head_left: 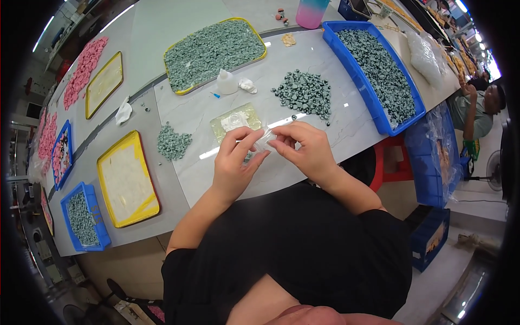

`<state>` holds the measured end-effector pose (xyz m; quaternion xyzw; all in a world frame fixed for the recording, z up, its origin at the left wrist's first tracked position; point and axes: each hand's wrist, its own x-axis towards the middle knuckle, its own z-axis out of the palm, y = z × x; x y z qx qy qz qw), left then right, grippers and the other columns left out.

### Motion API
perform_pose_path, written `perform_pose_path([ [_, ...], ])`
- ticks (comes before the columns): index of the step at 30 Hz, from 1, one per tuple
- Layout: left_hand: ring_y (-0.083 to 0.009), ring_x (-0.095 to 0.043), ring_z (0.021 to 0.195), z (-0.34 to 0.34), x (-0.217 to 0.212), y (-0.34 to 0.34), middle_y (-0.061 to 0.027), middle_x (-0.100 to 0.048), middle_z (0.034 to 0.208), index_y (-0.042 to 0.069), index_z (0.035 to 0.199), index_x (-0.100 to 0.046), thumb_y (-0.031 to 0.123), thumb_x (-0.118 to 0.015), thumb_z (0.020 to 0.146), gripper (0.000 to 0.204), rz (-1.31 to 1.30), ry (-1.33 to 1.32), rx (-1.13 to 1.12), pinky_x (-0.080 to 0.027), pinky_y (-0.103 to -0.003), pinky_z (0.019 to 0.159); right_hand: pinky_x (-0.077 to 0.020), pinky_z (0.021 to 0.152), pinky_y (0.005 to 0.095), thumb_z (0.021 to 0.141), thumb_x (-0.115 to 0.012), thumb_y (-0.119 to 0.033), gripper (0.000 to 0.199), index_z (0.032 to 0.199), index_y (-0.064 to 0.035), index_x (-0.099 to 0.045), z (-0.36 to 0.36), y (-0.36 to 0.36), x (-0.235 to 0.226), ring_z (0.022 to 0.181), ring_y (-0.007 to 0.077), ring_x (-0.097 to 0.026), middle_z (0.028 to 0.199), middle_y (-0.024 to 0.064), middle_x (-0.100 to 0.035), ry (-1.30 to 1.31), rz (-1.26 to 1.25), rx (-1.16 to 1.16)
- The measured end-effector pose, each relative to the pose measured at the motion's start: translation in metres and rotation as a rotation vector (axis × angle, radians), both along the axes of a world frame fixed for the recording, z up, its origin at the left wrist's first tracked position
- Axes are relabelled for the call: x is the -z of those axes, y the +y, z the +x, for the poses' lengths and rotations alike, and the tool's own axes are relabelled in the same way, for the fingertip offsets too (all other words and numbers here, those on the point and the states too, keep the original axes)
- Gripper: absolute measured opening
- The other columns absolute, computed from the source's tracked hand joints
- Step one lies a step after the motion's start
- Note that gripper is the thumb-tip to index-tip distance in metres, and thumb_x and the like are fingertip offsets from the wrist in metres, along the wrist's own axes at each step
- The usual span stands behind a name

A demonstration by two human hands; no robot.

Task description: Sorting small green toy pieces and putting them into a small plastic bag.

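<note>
My left hand (236,158) and my right hand (306,150) meet in front of me over the table, fingertips pinched. Between them is a small piece of clear, shiny plastic film (264,142), and both hands seem to grip it; its exact shape is blurred. Just beyond my left hand lies a yellowish flat pad (220,124) with a white smear (236,119) on it. A small green piece (248,157) shows under my left fingers. Loose dark green shiny pieces (304,93) are heaped to the right, and a paler green heap (174,142) is to the left.
A white squeeze bottle (227,82) and crumpled tissue (247,85) stand beyond the pad. Farther back is a yellow-rimmed tray (265,53) of green pieces. A blue tray (388,129) stands right; a yellow tray (142,157) and blue bin (103,238) lie left. Another person (476,116) sits far right.
</note>
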<state>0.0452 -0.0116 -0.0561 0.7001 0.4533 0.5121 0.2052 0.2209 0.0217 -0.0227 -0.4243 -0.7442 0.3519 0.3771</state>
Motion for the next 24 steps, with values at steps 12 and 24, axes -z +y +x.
perform_pose_path([
  [12,-0.013,-0.058,0.066,0.003,0.006,-0.002,-0.0092,-0.056,0.1,0.001,0.11,-0.061,0.001,-0.078,0.066,0.048,-0.059,-0.067,-0.026,-0.05,-0.026,0.062,-0.0443,0.054,0.0246,0.08,-0.066,-0.004,0.012,0.091,0.0007,-0.067,0.004,-0.001,0.001,0.059,0.0125,-0.054,0.075,0.0072,-0.063,-0.022,0.06,0.009],
  [24,-0.0125,-0.057,0.066,0.009,0.002,-0.005,-0.0081,-0.056,0.099,0.001,0.11,-0.061,0.001,-0.079,0.066,0.047,-0.03,0.004,-0.037,-0.049,-0.026,0.062,-0.0438,0.052,0.0247,0.077,-0.066,0.0,0.013,0.09,0.0007,-0.066,0.005,0.0,0.011,0.056,0.0128,-0.054,0.072,0.0067,-0.061,-0.097,0.326,0.171],
])
